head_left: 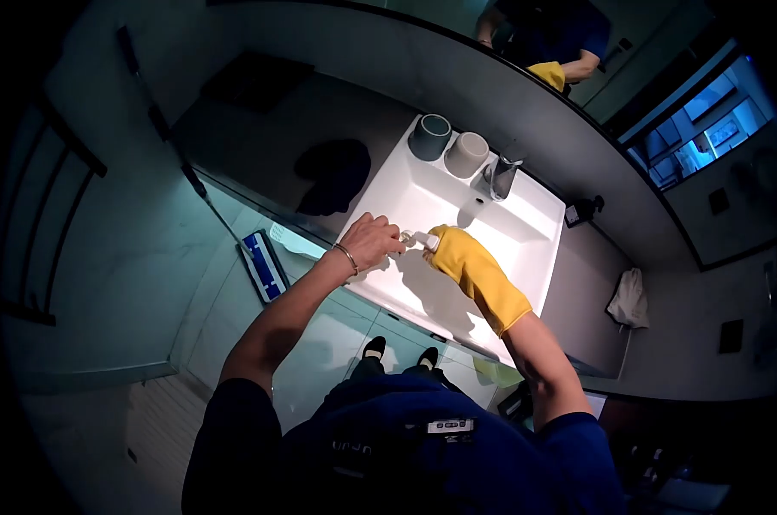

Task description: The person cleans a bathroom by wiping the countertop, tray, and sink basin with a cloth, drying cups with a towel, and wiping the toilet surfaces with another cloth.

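Observation:
My left hand, bare and with a bracelet at the wrist, is over the front left rim of the white sink. Its fingers are pinched on a small pale thing too small to name. My right hand is mostly hidden under a yellow cloth that reaches back over the wrist. From its fingers a small white object points toward the left fingertips, over the basin; its kind is unclear. Both hands nearly meet.
A dark cup and a beige cup stand on the back ledge beside the faucet. On the right are a dark pump bottle and a white cloth. A blue-and-white flat mop leans left. A mirror hangs behind.

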Demonstrator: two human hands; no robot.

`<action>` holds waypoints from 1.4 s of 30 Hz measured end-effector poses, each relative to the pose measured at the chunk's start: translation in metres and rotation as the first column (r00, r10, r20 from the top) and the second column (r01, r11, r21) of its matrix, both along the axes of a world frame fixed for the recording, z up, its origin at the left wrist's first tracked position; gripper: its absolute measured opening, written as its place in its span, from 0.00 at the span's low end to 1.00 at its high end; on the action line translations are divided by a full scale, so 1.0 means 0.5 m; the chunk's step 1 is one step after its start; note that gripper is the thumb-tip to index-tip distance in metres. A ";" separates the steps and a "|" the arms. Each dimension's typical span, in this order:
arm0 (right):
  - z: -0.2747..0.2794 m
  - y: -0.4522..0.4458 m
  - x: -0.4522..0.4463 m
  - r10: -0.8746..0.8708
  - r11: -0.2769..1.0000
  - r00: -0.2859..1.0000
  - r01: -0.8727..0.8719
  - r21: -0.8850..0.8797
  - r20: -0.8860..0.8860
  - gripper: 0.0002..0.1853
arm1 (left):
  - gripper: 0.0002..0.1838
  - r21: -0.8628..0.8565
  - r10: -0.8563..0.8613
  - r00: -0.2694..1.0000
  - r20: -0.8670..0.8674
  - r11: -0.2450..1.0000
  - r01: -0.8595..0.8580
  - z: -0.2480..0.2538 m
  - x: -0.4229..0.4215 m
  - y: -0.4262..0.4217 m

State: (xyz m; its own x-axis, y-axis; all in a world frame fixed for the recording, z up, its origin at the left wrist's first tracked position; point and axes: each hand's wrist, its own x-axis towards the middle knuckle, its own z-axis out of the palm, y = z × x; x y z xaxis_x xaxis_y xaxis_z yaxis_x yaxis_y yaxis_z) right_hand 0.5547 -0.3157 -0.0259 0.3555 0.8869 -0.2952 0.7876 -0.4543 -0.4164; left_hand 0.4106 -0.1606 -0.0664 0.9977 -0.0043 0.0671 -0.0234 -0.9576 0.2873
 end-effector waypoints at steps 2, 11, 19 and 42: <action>-0.024 -0.007 0.018 -0.103 0.995 0.993 0.103 0.003 0.063 0.17 | 0.13 -0.004 -0.021 0.999 -0.032 1.000 0.021 -0.011 0.014 0.003; 0.012 -0.120 0.053 -0.491 0.842 0.798 0.538 0.048 -0.349 0.14 | 0.11 -0.856 0.289 0.908 -0.305 0.335 -0.394 -0.111 0.158 -0.010; 0.197 -0.410 0.046 -0.363 0.153 0.382 0.924 0.350 -0.850 0.19 | 0.15 -0.718 0.316 0.876 -0.364 0.504 -0.480 -0.198 0.326 -0.112; -0.272 -1.776 -0.214 -0.376 -0.806 -0.382 0.585 0.094 -0.844 0.25 | 0.56 -0.585 0.821 0.502 -0.271 0.274 -0.763 -0.295 0.336 -0.247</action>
